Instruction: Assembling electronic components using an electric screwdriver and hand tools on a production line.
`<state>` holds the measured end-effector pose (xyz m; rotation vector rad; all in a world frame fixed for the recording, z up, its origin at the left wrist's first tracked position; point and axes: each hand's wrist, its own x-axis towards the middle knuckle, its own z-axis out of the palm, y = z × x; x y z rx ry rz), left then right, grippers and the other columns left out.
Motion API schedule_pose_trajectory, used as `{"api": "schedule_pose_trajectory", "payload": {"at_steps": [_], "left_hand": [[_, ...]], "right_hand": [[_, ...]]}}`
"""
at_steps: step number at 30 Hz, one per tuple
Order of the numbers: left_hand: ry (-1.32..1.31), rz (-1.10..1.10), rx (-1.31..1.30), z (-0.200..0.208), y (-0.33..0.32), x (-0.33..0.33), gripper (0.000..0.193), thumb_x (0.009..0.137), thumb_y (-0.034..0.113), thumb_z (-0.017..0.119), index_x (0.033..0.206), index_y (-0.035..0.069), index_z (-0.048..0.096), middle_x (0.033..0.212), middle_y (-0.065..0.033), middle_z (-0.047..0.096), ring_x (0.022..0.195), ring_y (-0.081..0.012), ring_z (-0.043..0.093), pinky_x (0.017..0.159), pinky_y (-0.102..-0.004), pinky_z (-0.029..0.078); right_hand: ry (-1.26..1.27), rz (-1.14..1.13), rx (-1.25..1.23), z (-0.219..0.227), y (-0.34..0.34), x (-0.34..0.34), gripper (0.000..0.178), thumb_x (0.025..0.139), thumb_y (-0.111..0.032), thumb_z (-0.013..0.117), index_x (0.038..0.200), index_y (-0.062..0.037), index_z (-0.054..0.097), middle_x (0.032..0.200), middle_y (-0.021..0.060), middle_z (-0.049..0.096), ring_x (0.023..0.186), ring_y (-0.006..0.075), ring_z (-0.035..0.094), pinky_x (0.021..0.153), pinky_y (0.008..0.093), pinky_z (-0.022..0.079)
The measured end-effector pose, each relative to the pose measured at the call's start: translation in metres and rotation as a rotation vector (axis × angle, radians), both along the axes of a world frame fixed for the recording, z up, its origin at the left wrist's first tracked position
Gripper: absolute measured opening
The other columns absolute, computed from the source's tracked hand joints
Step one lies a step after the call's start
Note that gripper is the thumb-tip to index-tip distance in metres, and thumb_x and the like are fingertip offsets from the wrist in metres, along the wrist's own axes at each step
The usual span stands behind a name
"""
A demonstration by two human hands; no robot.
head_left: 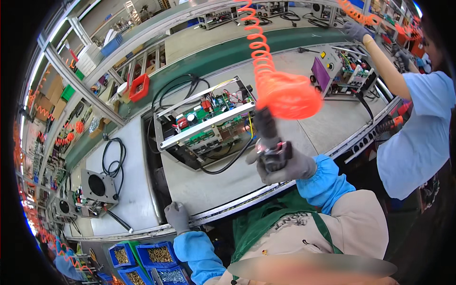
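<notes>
My right hand (287, 166), in a grey glove, grips a dark pneumatic screwdriver (270, 137) over the workbench. A bundled orange coiled hose (287, 95) runs up from the tool, blurred by motion. Left of the tool, an open metal chassis (204, 123) with green circuit boards, wires and a crossbar rests on a grey plate. My left hand (177, 217), also gloved in grey, is at the bench's front edge with its fingers curled together. Whatever lies within those fingers is hidden. Neither hand touches the chassis.
Left of the chassis are a fan unit (97, 186) and a black cable (114, 159). Blue bins (156, 254) of small brass and silver parts sit below the edge. A red bin (139, 88) stands behind. At right, a co-worker's gloved hand (356, 32) reaches over another unit (327, 71).
</notes>
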<state>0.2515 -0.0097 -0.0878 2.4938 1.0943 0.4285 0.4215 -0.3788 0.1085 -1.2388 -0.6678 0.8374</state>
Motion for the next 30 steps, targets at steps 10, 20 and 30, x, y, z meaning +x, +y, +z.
{"api": "schedule_pose_trajectory", "payload": {"at_steps": [10,20,30], "left_hand": [[-0.133,0.051,-0.366,0.020,0.009,-0.006,0.037,0.080,0.033,0.064,0.094,0.000,0.070,0.084,-0.0156,0.070,0.080,-0.0243,0.067,0.076,-0.0348,0.050],[-0.075,-0.016,-0.467,0.026,0.002,0.000,0.040,0.078,0.037,0.065,0.090,-0.001,0.071,0.076,-0.0147,0.068,0.074,-0.0240,0.066,0.071,-0.0340,0.049],[-0.253,-0.428,-0.038,0.064,0.038,0.173,0.038,0.083,0.029,0.061,0.114,0.007,0.059,0.112,-0.0166,0.060,0.105,-0.0332,0.057,0.090,-0.0416,0.046]], "right_hand": [[0.099,0.043,-0.160,-0.032,0.007,-0.027,0.050,0.069,-0.001,0.068,0.118,0.0020,0.055,0.075,-0.0021,0.057,0.066,0.0066,0.054,0.062,0.0245,0.044],[0.133,0.108,-0.142,-0.044,0.037,-0.033,0.053,0.069,-0.003,0.067,0.120,0.0029,0.053,0.074,-0.0019,0.057,0.065,0.0069,0.053,0.063,0.0241,0.044],[0.311,0.007,-0.024,-0.081,0.021,-0.010,0.057,0.066,0.001,0.073,0.119,0.0051,0.052,0.077,0.0066,0.063,0.067,0.0141,0.060,0.062,0.0282,0.048]]}}
